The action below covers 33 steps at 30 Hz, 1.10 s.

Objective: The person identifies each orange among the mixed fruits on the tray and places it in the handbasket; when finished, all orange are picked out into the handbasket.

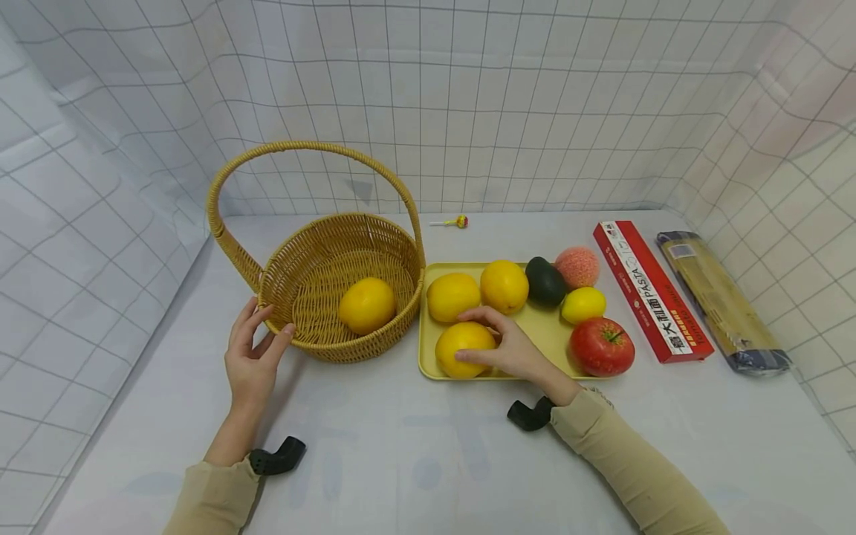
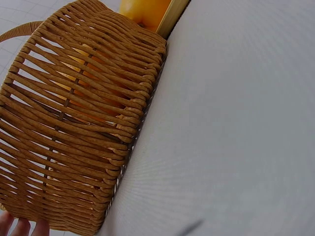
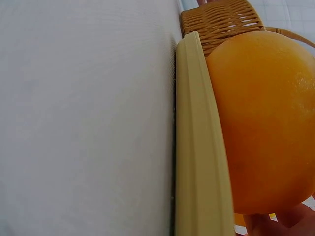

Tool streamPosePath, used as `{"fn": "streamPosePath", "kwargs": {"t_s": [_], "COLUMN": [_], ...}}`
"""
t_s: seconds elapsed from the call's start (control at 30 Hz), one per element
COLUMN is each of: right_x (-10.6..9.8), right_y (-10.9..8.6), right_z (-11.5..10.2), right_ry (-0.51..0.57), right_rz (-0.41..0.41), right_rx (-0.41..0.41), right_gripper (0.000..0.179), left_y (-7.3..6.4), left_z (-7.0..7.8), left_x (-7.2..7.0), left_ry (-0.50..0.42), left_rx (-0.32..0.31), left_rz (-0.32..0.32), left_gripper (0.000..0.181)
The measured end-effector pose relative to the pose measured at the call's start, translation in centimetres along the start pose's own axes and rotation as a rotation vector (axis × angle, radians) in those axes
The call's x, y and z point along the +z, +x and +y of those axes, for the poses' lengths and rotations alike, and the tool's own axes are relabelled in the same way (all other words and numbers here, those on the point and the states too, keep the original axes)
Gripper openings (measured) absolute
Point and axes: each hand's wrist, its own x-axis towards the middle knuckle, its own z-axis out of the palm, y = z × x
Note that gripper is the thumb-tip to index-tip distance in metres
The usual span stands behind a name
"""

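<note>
My left hand [image 1: 253, 364] holds the near-left rim of a round wicker basket [image 1: 354, 355], and its fingertips also show against the weave in the left wrist view. Inside the basket lies one orange [image 1: 368, 306]. My right hand [image 1: 511, 349] grips another orange [image 1: 463, 348] at the near-left corner of a yellow tray [image 1: 545, 338], thumb on the near side and fingers over the far side. In the right wrist view this orange [image 3: 266, 118] appears large beside the tray's edge [image 3: 199, 137].
Also on the tray are a yellow fruit [image 1: 453, 297], an orange [image 1: 504, 287], a dark green avocado [image 1: 545, 282], a lemon [image 1: 584, 305] and a red apple [image 1: 602, 348]. Around it are a pink peach [image 1: 577, 267], red pasta box [image 1: 652, 293], noodle pack [image 1: 718, 301] and lollipop [image 1: 460, 221].
</note>
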Motion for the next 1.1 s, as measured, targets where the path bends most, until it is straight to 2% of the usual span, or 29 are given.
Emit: {"fn": "streamPosePath", "kwargs": {"t_s": [0.23,0.53,0.7,0.87,1.1], "right_x": [0.0,-0.3,-0.8,-0.8,0.8], "right_y": [0.0,0.1,0.9,2.7,6.1], "right_z": [0.0,-0.9,-2.8,-5.4,-9.4], "right_ry": [-0.012,-0.023,-0.018,0.005,-0.015], "right_rz": [-0.010,0.020,0.047,0.078,0.110], "right_rx": [0.004,0.046,0.037,0.007,-0.075], "right_gripper": [0.053,0.048,0.050,0.051,0.050], "left_y": [-0.1,0.0,0.0,-0.1,-0.1], "left_z": [0.1,-0.1,-0.1,0.0,-0.1], "left_x": [0.0,0.0,0.0,-0.1,0.0], "left_ry": [-0.012,-0.023,-0.029,-0.039,-0.067], "left_rx": [0.004,0.009,0.018,0.024,0.019], "left_rz": [0.003,0.005,0.006,0.005,0.003], "left_gripper": [0.040,0.040,0.040,0.039,0.040]}}
